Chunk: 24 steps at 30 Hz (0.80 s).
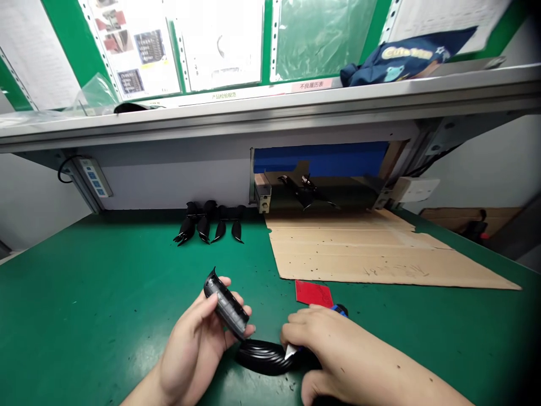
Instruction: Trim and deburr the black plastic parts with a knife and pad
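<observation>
1. Behind a metal shelf (270, 110), a green-framed board carries clear document sleeves (220, 42). The shelf edge reads 产品检验规范, and a pink label (311, 84) reads 不良履历表; both look placed for easy reading at the green counter (76, 304).
2. Under the shelf at far left, a power strip (93, 177) is fixed within reach of the counter.
3. Along the counter's back edge, left of centre, four black moulded parts (207, 223) stand in a neat row, apparently kept together as a batch.
4. Near the front edge, the left hand (194, 349) grips a black plastic housing (226, 301) in a narrow hold, lifting it clear of the counter, seemingly for a closer look.
5. Between the hands, a twisted black strip (264, 358) lies on the counter.
6. The right hand (338, 349) is closed around a blue-and-black craft knife (339, 309), its blade (291, 352) touching the strip.
7. Just beyond it lies a red card (313, 293).
8. A flattened cardboard sheet (359, 248), flecked with black, covers the counter's right side, likely as protection.
9. On the shelf at right, a navy bag (406, 59) shows yellow lettering beginning "Cute".
</observation>
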Available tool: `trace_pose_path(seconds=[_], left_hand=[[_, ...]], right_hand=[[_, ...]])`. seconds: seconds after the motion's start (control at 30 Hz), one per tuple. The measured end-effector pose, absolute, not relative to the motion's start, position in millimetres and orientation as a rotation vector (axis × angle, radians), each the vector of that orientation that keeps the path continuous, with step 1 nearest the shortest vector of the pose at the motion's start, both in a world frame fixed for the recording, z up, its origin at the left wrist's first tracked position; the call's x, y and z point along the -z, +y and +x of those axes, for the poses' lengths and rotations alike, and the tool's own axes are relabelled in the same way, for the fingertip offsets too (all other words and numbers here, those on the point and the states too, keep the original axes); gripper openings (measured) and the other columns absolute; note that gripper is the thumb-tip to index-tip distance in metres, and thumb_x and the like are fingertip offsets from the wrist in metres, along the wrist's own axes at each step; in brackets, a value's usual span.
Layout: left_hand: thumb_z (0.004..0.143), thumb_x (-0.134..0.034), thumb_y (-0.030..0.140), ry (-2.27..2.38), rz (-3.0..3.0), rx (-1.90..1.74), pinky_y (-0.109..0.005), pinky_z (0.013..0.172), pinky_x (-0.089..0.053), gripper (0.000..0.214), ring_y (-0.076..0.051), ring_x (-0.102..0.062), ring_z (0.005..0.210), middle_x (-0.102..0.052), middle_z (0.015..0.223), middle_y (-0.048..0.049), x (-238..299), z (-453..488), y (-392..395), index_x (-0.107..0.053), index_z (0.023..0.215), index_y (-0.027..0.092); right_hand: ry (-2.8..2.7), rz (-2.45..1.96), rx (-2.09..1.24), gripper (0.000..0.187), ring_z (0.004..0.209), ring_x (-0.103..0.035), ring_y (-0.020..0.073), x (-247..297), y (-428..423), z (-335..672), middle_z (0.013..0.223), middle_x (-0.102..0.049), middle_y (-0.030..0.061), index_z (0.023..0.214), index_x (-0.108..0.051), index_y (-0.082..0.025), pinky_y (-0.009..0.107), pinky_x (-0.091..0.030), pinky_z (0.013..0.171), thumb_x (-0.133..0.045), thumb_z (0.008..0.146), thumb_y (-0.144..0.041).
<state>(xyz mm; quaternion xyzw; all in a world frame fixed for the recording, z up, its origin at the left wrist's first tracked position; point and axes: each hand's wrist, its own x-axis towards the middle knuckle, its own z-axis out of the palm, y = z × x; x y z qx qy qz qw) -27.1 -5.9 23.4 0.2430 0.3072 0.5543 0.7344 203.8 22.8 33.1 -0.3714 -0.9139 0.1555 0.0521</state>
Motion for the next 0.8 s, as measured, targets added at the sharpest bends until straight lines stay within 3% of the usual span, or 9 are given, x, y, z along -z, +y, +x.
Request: trace_pose_path(seconds=[0.1, 0.2, 0.33, 0.43, 0.57, 0.7, 0.8], left_hand=[[0.089, -0.051, 0.027, 0.853, 0.531, -1.173, -0.032, 0.075, -0.047, 0.014, -0.017, -0.056, 0.08, -0.058, 0.09, -0.004, -19, -29, -2, -0.054, 0.1, 0.02], [0.085, -0.059, 0.024, 1.089, 0.918, -1.064, -0.023, 0.062, -0.038, 0.007, -0.011, -0.046, 0.066, -0.053, 0.075, 0.0012, -11, -31, 0, -0.057, 0.089, 0.018], [0.078, -0.071, 0.035, 1.046, 1.295, -0.916, -0.023, 0.069, -0.039, 0.028, -0.016, -0.05, 0.079, -0.058, 0.089, -0.0029, -11, -26, -3, -0.062, 0.097, 0.017], [0.067, -0.08, 0.045, 0.826, 1.267, -0.805, -0.025, 0.071, -0.039, 0.046, -0.018, -0.051, 0.08, -0.059, 0.089, -0.0042, -17, -19, -7, -0.065, 0.098, 0.015], [0.063, -0.084, 0.045, 0.768, 1.137, -0.808, -0.024, 0.069, -0.039, 0.048, -0.016, -0.052, 0.075, -0.057, 0.08, -0.0023, -13, -16, -8, -0.068, 0.096, 0.013], [0.068, -0.083, 0.04, 0.782, 0.849, -1.088, -0.025, 0.082, -0.044, 0.055, -0.018, -0.057, 0.094, -0.062, 0.104, -0.0051, -1, -23, -9, -0.064, 0.115, 0.021], [0.071, -0.081, 0.036, 0.721, 0.722, -1.221, -0.027, 0.092, -0.045, 0.048, -0.021, -0.056, 0.109, -0.062, 0.116, -0.0067, 0, -27, -10, -0.063, 0.115, 0.024]], right_hand=[[-2.806, -1.132, -0.41, 0.022, 0.073, -0.057, 0.018, -32, 25, 204, 0.076, -0.058, -0.0041, 0.076, -0.06, -0.021, 0.026, -0.041, 0.067, -0.079, 0.077, -0.011], [-2.793, -1.058, -0.382, 0.02, 0.073, -0.055, 0.0176, -32, 26, 204, 0.078, -0.058, -0.0033, 0.081, -0.06, -0.021, 0.028, -0.04, 0.069, -0.062, 0.085, -0.002], [-2.691, -0.964, -0.353, 0.026, 0.073, -0.051, 0.0185, -28, 20, 197, 0.08, -0.057, -0.0021, 0.091, -0.059, -0.022, 0.029, -0.036, 0.067, -0.054, 0.083, 0.002], [-2.497, -0.91, -0.33, 0.019, 0.07, -0.048, 0.0194, -19, 14, 188, 0.078, -0.054, -0.0009, 0.098, -0.059, -0.024, 0.031, -0.035, 0.064, -0.049, 0.092, -0.008], [-2.216, -0.911, -0.268, 0.01, 0.071, -0.047, 0.0203, -12, 9, 184, 0.083, -0.054, 0.0013, 0.104, -0.053, -0.023, 0.032, -0.037, 0.064, -0.046, 0.101, -0.03], [-2.168, -0.911, -0.288, 0.039, 0.081, -0.051, 0.0218, -14, 9, 186, 0.097, -0.054, 0.0043, 0.118, -0.046, -0.024, 0.033, -0.043, 0.071, -0.043, 0.1, -0.057], [-2.258, -0.924, -0.27, 0.052, 0.075, -0.049, 0.0226, -14, 9, 184, 0.089, -0.053, 0.0041, 0.109, -0.051, -0.022, 0.034, -0.042, 0.066, -0.032, 0.096, -0.069]])
